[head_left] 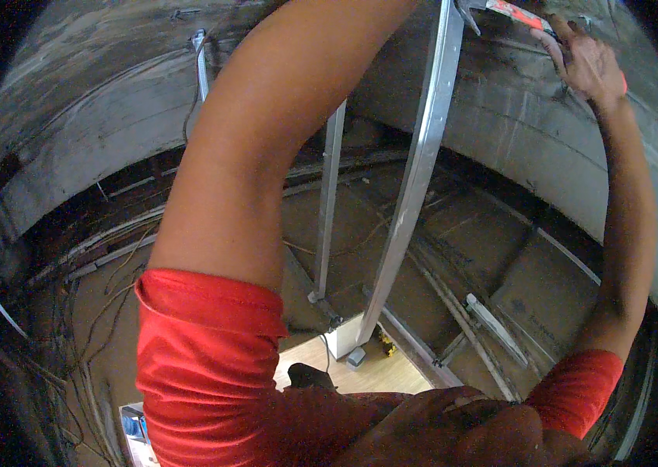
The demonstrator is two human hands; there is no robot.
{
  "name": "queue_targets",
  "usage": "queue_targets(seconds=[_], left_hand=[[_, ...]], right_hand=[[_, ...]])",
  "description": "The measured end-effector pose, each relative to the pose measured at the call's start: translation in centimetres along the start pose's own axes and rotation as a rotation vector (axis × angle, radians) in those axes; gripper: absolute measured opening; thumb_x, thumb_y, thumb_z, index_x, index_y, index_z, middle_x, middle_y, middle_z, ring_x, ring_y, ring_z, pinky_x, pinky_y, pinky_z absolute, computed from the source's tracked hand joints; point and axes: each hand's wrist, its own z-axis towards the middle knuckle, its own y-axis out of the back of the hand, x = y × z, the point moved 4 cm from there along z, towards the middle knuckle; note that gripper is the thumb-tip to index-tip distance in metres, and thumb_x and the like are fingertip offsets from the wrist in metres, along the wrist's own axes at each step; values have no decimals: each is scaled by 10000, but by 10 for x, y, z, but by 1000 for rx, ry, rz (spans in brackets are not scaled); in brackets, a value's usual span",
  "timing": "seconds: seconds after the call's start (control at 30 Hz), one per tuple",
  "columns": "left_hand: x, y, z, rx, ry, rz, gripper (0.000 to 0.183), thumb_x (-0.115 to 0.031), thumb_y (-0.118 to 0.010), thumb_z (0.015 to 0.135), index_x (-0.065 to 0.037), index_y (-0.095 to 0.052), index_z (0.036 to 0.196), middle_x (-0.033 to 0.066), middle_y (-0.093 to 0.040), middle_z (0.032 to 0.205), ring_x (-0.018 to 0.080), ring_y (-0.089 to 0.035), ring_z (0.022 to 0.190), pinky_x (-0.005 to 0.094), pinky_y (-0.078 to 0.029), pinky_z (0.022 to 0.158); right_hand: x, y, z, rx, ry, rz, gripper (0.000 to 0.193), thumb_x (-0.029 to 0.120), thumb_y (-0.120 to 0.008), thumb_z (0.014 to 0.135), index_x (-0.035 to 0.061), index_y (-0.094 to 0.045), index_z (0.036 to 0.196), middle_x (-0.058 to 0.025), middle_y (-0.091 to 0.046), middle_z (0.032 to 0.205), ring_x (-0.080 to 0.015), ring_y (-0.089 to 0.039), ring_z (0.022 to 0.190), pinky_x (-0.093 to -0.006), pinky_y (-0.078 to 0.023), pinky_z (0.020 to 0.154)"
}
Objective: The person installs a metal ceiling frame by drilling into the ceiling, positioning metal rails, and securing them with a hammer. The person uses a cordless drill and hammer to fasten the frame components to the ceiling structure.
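Note:
Up at the top right, my right hand [589, 68] is closed around a hammer [517, 13] with an orange and whitish handle. A bit of orange also shows past the far side of my hand. The hammer's metal head is beside the upper end of a long, silvery metal stud [421, 152], cut off by the picture's top edge. Whether head and stud touch, I cannot tell. My left arm [243, 148] reaches up across the middle and leaves through the top edge, so my left hand is out of sight.
A second metal stud [330, 194] hangs left of the long one. Grey concrete walls [512, 136] curve around. Below lie brown panels [360, 222], loose cables [88, 373] and a white strip [496, 327]. Through an opening shows a light wooden floor [368, 377] with a yellow-black object [386, 342].

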Motion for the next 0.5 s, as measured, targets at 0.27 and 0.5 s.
queue_targets(seconds=[0.27,0.5], left_hand=[[-7,3,1,-3,15,-68,399,-364,-531,892,-4,-695,949,206,-652,960,325,-609,904,467,-477,825],[-5,5,4,-10,36,-129,410,-377,-531,896,-4,-694,937,200,-653,933,315,-605,884,465,-472,814]], right_hand=[[-7,-7,-6,-101,54,57,463,523,-457,976,114,-555,1169,-227,-666,919,-432,-662,810,-508,-533,697],[-10,-9,-6,-96,51,34,469,526,-464,972,120,-563,1186,-215,-673,930,-437,-659,812,-508,-531,687]])
